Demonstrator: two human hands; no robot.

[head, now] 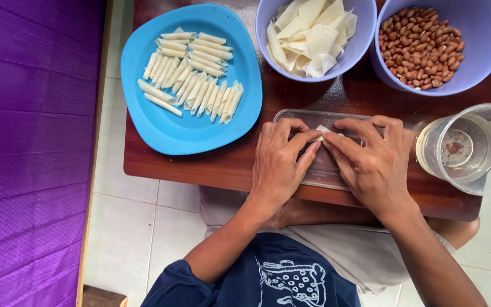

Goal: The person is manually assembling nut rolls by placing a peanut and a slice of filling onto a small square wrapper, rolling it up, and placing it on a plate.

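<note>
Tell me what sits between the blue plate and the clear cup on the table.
In the head view, both hands, left hand and right hand, pinch a pale wrapper piece over a clear plastic board there.

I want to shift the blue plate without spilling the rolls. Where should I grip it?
Take the blue plate by its bare rim at the near left edge, coming from the table's left side. The rolled wrappers lie toward the middle and top, so that rim is free, and both hands and the bowls sit to its right.
</note>
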